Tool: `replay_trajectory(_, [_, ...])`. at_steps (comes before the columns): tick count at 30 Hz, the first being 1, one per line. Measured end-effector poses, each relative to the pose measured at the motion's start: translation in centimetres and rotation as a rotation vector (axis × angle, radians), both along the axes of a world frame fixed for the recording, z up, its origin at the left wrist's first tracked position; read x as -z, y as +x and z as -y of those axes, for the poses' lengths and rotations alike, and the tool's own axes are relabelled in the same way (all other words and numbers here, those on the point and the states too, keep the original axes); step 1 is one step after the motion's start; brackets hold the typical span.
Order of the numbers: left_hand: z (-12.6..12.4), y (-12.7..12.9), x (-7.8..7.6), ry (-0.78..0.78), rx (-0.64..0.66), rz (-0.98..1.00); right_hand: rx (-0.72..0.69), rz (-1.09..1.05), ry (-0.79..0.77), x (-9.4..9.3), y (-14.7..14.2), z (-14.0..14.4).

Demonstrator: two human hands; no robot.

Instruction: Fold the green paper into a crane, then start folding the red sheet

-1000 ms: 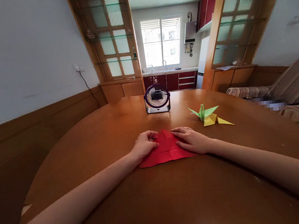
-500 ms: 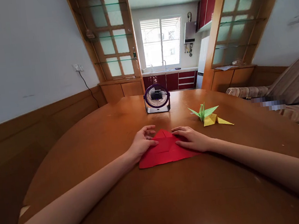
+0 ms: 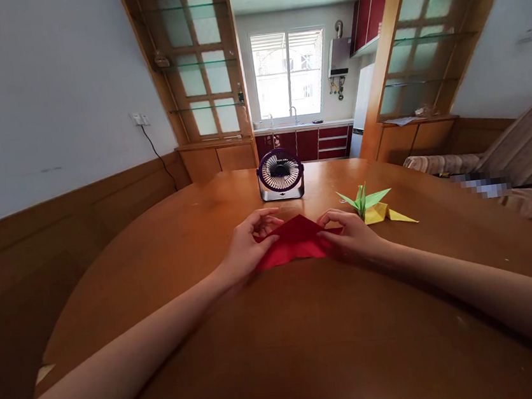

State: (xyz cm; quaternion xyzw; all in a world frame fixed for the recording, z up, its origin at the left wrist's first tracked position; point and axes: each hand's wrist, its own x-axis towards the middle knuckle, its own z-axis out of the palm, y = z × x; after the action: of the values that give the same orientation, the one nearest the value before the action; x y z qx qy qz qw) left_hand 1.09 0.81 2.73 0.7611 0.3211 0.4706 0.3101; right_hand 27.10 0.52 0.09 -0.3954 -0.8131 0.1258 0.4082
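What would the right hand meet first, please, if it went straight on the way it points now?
The red paper, which the right hand holds; beyond, perhaps the fan, though depth is unclear.

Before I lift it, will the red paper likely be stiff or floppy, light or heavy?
The red paper looks like a thin sheet, so it is probably very light. Its near edge looks wavy, so that part may flop. With the left hand and right hand at its two sides, the middle could bend if raised.
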Motion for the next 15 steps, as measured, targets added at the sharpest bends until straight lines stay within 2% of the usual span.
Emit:
replay_trajectory(4, [0.5, -0.6, -0.5, 0.301, -0.051, -0.172, 0.012, 0.116, 0.326, -1.3, 0.1, 0.6])
replay_trajectory(6, [0.2, -1.0, -0.3, 0.444, -0.070, -0.264, 0.042, 0.159, 0.443, -1.5, 0.1, 0.8])
replay_trajectory(8, [-0.3, -1.4, 0.1, 0.516, -0.049, -0.375, 0.050, 0.213, 0.520, -1.3, 0.2, 0.7])
replay_trajectory(12, [-1.5, -1.9, 1.0, 0.566, 0.074, -0.600, -0.046, 0.386, 0.584, -0.1, 0.5, 0.3])
replay_trajectory(15, [-2.1, -1.9, 1.6, 0.553, 0.153, -0.664, -0.143, 0.487, 0.514, 0.6, 0.6, 0.0])
